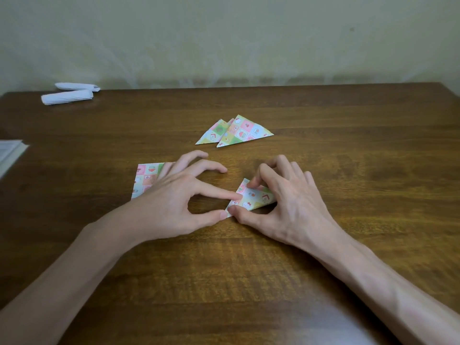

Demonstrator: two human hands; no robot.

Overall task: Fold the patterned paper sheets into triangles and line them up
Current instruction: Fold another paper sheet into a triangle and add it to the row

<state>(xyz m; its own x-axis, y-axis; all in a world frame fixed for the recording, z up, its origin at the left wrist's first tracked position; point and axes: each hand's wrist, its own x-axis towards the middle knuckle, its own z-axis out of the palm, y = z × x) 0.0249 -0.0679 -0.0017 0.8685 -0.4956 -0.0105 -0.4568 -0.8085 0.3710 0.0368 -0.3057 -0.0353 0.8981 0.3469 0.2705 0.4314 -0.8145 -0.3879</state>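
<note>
Paper here is thin patterned stuff, so I judge it very light, floppy until creased, quick to slide on a smooth top, and easy to crumple or tear if dragged. Best pinned flat and taken at a corner or along the folded edge, not by the loose middle. Triangle (251, 196) in work lies flat on the table, near centre, between both hands. Right hand (286, 195) is curled over its right part: the bent index tip presses down on the far side and the thumb lies along the near edge, so it holds the piece in a loose pinch. Its other fingers are arched, off the paper as far as I can tell. Left hand (171, 195) is mostly spread and grips nothing: index stretched out with its tip on the triangle's left side, thumb tip touching the near-left corner. Its other fingers bend loosely over a flat unfolded sheet (146, 178) just left, contact unclear. Two finished triangles (234, 131) lie far centre, overlapping side by side, points away. Step looks like sharpening the crease; this piece has yet to join that pair. Table (249, 270) is dark brown wood grain, smooth with some sheen. Far left: two white rolls (69, 93), touching. Left edge: a pale flat item (10, 153), cut off, can't identify. Behind is a plain pale greenish wall (224, 33), faintly stained low down.
</note>
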